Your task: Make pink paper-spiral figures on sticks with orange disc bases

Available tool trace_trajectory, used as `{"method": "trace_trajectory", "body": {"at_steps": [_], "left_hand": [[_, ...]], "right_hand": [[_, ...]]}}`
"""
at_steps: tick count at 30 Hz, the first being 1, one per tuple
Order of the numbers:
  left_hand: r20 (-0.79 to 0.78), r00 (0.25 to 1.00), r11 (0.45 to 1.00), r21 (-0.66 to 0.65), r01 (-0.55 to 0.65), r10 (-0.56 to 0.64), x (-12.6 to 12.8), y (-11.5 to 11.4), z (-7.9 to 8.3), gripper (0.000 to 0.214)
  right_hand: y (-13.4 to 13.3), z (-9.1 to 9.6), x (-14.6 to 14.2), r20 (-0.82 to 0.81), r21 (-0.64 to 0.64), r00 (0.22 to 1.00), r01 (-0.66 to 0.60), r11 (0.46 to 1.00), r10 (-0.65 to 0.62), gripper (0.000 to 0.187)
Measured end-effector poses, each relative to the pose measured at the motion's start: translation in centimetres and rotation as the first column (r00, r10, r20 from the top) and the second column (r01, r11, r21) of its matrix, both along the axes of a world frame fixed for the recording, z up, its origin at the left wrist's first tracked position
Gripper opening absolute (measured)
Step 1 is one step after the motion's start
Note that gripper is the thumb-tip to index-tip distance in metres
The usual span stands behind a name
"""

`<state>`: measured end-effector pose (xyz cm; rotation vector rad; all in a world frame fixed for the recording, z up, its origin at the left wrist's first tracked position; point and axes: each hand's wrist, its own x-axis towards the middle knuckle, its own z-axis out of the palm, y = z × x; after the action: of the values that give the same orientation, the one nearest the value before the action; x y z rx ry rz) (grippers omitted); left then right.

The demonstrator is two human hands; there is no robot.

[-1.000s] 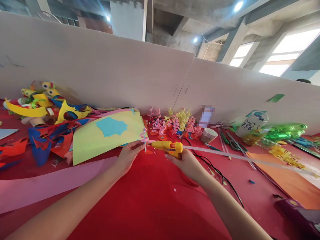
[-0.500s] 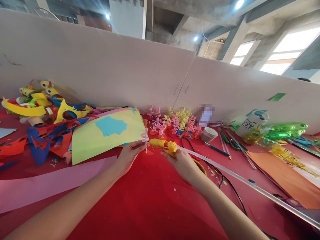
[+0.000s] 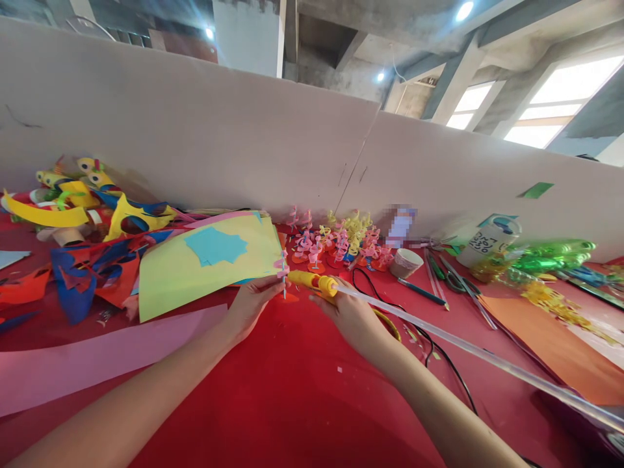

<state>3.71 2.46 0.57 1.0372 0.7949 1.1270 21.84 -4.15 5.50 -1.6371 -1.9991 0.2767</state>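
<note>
My right hand [image 3: 353,315] is closed around a yellow hot glue gun [image 3: 314,282], its nozzle pointing left. A long clear glue stick [image 3: 439,331] runs out of its back toward the lower right. In my left hand [image 3: 253,302] the fingers pinch a small paper craft [image 3: 284,278], a thin blue stem with a pink paper strip on it, standing on an orange-red base. The nozzle is close to the pink strip; whether they touch I cannot tell. Behind my hands stand several similar pink and yellow paper crafts [image 3: 336,240] on red bases.
Yellow paper [image 3: 160,279] with a blue cutout lies left, above a pink sheet [image 3: 112,344]. Felt-like masks [image 3: 75,279] pile up farther left. On the right are a paper cup [image 3: 406,263], a pencil [image 3: 424,292], scissors [image 3: 455,279], a black cord [image 3: 451,364] and orange paper [image 3: 550,344].
The glue gun and my right hand have shifted slightly left, bringing the nozzle closer to the paper craft. My left hand stays nearly still.
</note>
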Motion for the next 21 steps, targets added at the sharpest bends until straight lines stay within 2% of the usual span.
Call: {"method": "trace_trajectory", "body": {"at_steps": [21], "left_hand": [[-0.009,1.0,1.0,0.012,0.004,-0.004,-0.04,0.13,-0.32,0.024]], "right_hand": [[0.0,0.27,-0.15,0.047,0.001,0.999,-0.003,1.0,0.003,0.017]]}}
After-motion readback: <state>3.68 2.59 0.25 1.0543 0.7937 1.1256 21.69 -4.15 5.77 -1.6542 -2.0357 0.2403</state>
